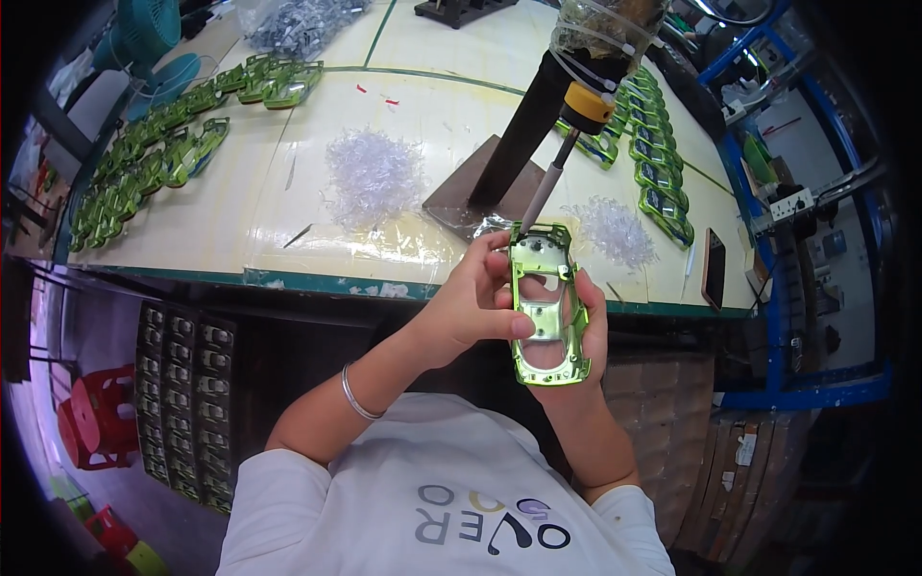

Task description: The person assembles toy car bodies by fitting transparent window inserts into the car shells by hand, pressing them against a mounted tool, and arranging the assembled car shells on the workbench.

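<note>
- Far left, on the floor: red stool.
- Above it, on the table: rows of shells in green, close together, with a teal fan behind.
- Below the table edge: dark trays with car-shaped hollows.
- Mid-table: loose pile of clear bits.
- Left hand: clamped on the left side of the shell, thumb over its edge.
- Just behind: dark stand on a square base.
- Between both hands, by the near table edge: the shell, car-shaped, long side pointing away from the body; glossy, mirror-like lime green, window cutouts open, skin visible through them, small dark holes at the far end.
- Over its far left corner: driver, tip downward, contact unclear.
- Right hand: wrapped around the right side and underneath, fingers partly hidden.
- Farther right: smaller clear pile, column of shells, dark phone.
</note>
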Tool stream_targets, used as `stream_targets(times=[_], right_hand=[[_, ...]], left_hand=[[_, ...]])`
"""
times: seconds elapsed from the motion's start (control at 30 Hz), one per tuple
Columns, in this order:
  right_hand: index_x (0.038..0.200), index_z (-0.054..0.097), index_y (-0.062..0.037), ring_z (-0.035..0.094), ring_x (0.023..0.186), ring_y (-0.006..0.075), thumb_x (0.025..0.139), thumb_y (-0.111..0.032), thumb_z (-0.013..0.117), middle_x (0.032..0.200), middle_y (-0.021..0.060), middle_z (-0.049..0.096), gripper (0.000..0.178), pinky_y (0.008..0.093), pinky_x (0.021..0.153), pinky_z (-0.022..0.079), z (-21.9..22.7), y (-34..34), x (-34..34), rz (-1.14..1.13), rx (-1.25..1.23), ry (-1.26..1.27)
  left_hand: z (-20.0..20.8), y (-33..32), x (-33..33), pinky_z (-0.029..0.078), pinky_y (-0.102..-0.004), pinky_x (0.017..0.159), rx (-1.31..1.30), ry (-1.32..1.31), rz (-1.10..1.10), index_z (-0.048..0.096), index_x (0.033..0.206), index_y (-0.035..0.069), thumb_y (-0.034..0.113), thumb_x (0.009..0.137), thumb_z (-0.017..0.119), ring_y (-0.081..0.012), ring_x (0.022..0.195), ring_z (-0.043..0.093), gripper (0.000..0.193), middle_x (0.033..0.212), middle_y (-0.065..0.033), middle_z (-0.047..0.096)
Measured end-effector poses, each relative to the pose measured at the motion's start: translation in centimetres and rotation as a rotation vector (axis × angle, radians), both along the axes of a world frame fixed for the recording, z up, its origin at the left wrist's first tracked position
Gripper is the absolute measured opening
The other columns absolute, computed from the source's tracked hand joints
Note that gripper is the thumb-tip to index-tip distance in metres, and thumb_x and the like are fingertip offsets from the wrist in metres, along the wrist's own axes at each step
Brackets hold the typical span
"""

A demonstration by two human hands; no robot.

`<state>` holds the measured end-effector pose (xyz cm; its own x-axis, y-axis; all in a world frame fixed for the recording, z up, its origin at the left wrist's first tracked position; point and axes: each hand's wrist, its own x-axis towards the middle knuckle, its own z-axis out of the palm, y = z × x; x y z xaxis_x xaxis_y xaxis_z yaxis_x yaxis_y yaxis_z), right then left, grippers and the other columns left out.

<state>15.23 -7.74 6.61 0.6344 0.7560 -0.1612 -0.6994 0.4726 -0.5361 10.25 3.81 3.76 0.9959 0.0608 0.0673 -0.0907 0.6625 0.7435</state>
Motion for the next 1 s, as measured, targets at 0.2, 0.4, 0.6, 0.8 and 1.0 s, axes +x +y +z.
stream_targets(times=[0.2, 0.4, 0.6, 0.8, 1.0], right_hand=[[0.114, 0.039, 0.0071, 0.055, 0.081, 0.0238, 0.085, -0.039, 0.031, 0.104, 0.0193, 0.052, 0.054, 0.0314, 0.076, 0.046, 0.1, -0.1, 0.2, 0.035, 0.047, 0.088], [0.115, 0.038, 0.0056, 0.055, 0.087, 0.0247, 0.086, -0.045, 0.03, 0.105, 0.0194, 0.051, 0.059, 0.0322, 0.08, 0.045, 1.0, 0.0, -0.3, 0.053, 0.074, 0.199], [0.114, 0.042, 0.0008, 0.055, 0.086, 0.024, 0.084, -0.051, 0.03, 0.103, 0.0176, 0.052, 0.061, 0.0312, 0.075, 0.046, 0.9, -0.3, -0.6, -0.052, -0.026, 0.135], [0.106, 0.047, -0.0014, 0.053, 0.059, 0.019, 0.081, -0.059, 0.025, 0.078, 0.0108, 0.056, 0.067, 0.0305, 0.054, 0.044, 0.6, -0.5, -0.4, -0.018, -0.15, -0.03], [0.105, 0.046, -0.0024, 0.041, 0.043, 0.0124, 0.081, -0.058, 0.024, 0.062, 0.0055, 0.048, 0.064, 0.026, 0.04, 0.038, 0.4, -0.5, -0.3, -0.044, -0.194, -0.035]], left_hand=[[0.7, -0.2, 0.1, 0.037, -0.0281, 0.087, -0.041, 0.02, 0.034, 0.015, 0.125, -0.001, 0.011, 0.059, 0.072, -0.015, 0.097, 0.046, 0.088, 0.107, -0.0093, 0.044], [1.6, -0.2, -0.2, 0.038, -0.0277, 0.086, -0.026, 0.062, 0.032, 0.015, 0.124, -0.003, 0.014, 0.062, 0.071, -0.0163, 0.098, 0.047, 0.086, 0.106, -0.0112, 0.044], [1.9, -0.4, -0.2, 0.042, -0.0242, 0.074, 0.03, 0.126, 0.048, 0.016, 0.123, -0.004, 0.024, 0.059, 0.074, -0.0124, 0.088, 0.048, 0.09, 0.104, -0.0102, 0.045], [2.2, -0.2, 0.1, 0.044, -0.0205, 0.047, 0.074, 0.13, 0.038, 0.014, 0.121, -0.005, 0.026, 0.061, 0.074, -0.0112, 0.066, 0.052, 0.091, 0.098, -0.0122, 0.047], [2.2, -0.6, 0.3, 0.046, -0.0232, 0.039, 0.076, 0.121, 0.051, 0.01, 0.119, -0.007, 0.018, 0.065, 0.072, -0.0143, 0.051, 0.054, 0.087, 0.093, -0.0149, 0.048]])
